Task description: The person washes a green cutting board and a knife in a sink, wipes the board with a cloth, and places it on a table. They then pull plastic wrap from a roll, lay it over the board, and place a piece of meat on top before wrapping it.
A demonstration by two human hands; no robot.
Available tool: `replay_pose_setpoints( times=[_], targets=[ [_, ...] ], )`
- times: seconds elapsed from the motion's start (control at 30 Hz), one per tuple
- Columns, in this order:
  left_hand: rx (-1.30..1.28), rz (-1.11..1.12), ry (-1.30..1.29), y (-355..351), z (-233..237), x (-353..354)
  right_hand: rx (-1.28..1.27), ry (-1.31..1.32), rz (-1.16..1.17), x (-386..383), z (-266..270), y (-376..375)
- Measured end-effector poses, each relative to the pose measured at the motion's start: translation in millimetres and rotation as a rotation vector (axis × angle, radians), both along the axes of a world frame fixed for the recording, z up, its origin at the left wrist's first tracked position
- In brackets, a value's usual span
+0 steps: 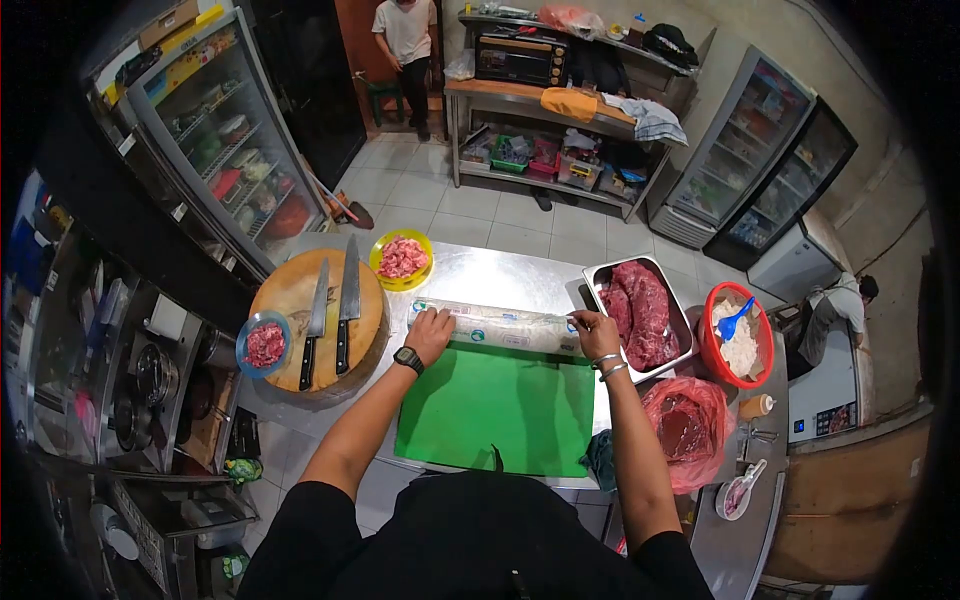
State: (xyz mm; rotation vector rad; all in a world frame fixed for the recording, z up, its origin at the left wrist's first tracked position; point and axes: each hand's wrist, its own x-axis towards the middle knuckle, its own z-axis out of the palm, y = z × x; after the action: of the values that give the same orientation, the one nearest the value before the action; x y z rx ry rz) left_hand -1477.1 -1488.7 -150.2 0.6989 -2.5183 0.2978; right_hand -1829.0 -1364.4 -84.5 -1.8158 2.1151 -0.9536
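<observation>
A long whitish roll of plastic (510,329) with blue and green printed marks lies across the far edge of the green cutting board (490,410). My left hand (430,334), below a dark wristwatch, has its fingers bent over the roll's left end. At the other end, my right hand (597,333), with bangles on the wrist, pinches the plastic between thumb and fingers. Just beyond it, large pieces of raw meat (640,310) fill a metal tray (683,360).
Two knives (348,305) lie on a round wooden block (285,285) at left. Bowls of cut meat (403,256) (265,344) stand nearby. Right are a red basin (765,350) with a blue scoop and a red plastic bag (690,430). Two other people (405,40) (840,310) are farther off.
</observation>
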Motion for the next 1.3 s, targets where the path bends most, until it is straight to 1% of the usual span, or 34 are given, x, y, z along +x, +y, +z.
replay_pose_setpoints(
  times=[0.07, 0.2, 0.27, 0.33, 0.43, 0.5, 0.57, 0.63, 0.67, 0.7, 0.73, 0.8, 0.87, 0.93, 1.0, 1.03, 1.1, 1.2, 1.27, 1.3],
  targets=[
    [0.010, 0.086, 0.034, 3, -1, 1, -0.006, -0.006, 0.002, 0, -2, -1],
    [0.021, 0.054, 0.037, 2, -5, 8, -0.001, -0.028, 0.014, -2, -2, 0],
    [0.061, -0.001, -0.007, -3, -7, 14, 0.033, -0.031, -0.002, -2, 1, 1],
    [0.076, -0.003, -0.021, -7, -9, 16, 0.053, -0.011, -0.001, -1, 4, 0],
    [0.059, 0.075, 0.025, -9, -10, 18, 0.040, -0.002, -0.013, -3, -8, -3],
    [0.036, 0.105, 0.169, -4, -10, 13, 0.034, -0.027, -0.017, -2, -8, -1],
    [0.040, 0.098, 0.154, -3, -9, 15, -0.003, -0.056, -0.010, -3, -12, -3],
    [0.072, 0.052, 0.127, -2, -6, 21, 0.035, -0.104, 0.010, -5, -8, -3],
    [0.068, 0.066, 0.122, -4, -6, 24, 0.058, -0.123, 0.013, -2, -2, -3],
    [0.078, 0.045, 0.071, -6, -7, 28, 0.073, -0.121, -0.014, 4, 9, 0],
    [0.090, 0.024, 0.021, -8, -8, 33, 0.059, -0.127, -0.008, 1, 3, -2],
    [0.094, 0.061, -0.016, -13, -9, 44, 0.032, -0.168, 0.006, -5, -10, -5],
    [0.092, 0.153, 0.087, -16, -7, 51, 0.004, -0.185, 0.016, -5, -14, -6],
    [0.117, 0.171, 0.113, -12, 3, 56, 0.055, -0.197, -0.002, -5, -11, -5],
    [0.278, 0.092, 0.146, -7, 13, 55, 0.038, -0.200, 0.008, -6, -16, -7],
    [0.278, 0.092, 0.147, -6, 16, 52, 0.021, -0.172, 0.010, -7, -18, -8],
    [0.301, 0.143, 0.239, -7, 18, 42, 0.005, -0.141, 0.009, -6, -15, -9],
    [0.256, 0.143, 0.322, -10, 24, 23, 0.035, -0.152, -0.003, -4, -10, -7],
    [0.252, 0.127, 0.322, -15, 31, 11, 0.052, -0.125, -0.001, -3, -7, -6],
    [0.482, 0.166, 0.212, -17, 34, 7, 0.051, -0.134, -0.010, -3, -6, -4]
  ],
)
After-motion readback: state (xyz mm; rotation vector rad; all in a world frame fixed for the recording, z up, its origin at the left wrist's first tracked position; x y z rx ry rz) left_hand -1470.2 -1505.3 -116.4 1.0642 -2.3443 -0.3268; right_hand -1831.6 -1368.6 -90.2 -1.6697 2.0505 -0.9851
